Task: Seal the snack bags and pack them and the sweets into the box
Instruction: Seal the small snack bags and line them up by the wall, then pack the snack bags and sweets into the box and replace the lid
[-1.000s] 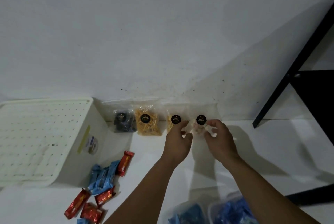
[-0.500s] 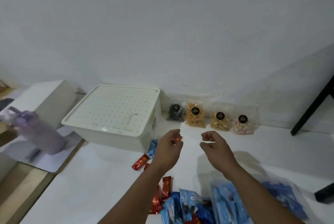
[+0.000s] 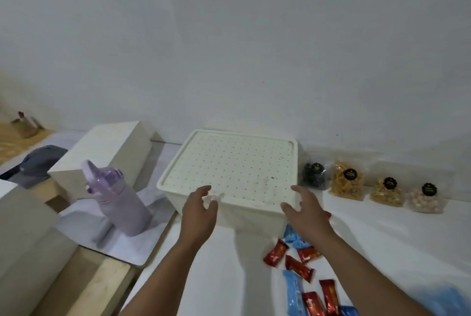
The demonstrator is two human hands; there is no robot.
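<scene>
**Both hands at the closed box, nothing held**

Far left, off the bench: dark cap (image 3: 38, 165), cream block (image 3: 107, 152), purple water bottle (image 3: 119, 198) standing tilted on a pale mat (image 3: 132, 249) beside the bench's left edge.

Back-left area of the white bench (image 3: 229, 277): cream box (image 3: 237, 183), dotted lid (image 3: 237, 162) seated flat on top, back side near the wall.

Left hand (image 3: 200, 211) at the box's front-left, fingers spread and relaxed, tips at the lid's front rim; contact not clear through blur. Grasping nothing.

Right hand (image 3: 305, 209) at the box's front-right corner, fingers spread and loosely bent, thumb toward the lid edge. Grasping nothing; touching or just short, cannot tell.

Front of the box, right of centre on the bench: red and blue wrapped sweets (image 3: 298, 264) scattered loose, running down to the bench's near edge, partly under the right forearm.

Back edge of the bench, right of the box, one row along the wall: dark snack bag (image 3: 314, 176) just beside the box's right wall, then orange sticks bag (image 3: 346, 183), golden snack bag (image 3: 387, 192), pale pink snack bag (image 3: 427, 199). Each with a black round label. Sealed or unsealed, cannot tell.

Bottom-right corner: blue plastic bag (image 3: 446, 300), blurred.
</scene>
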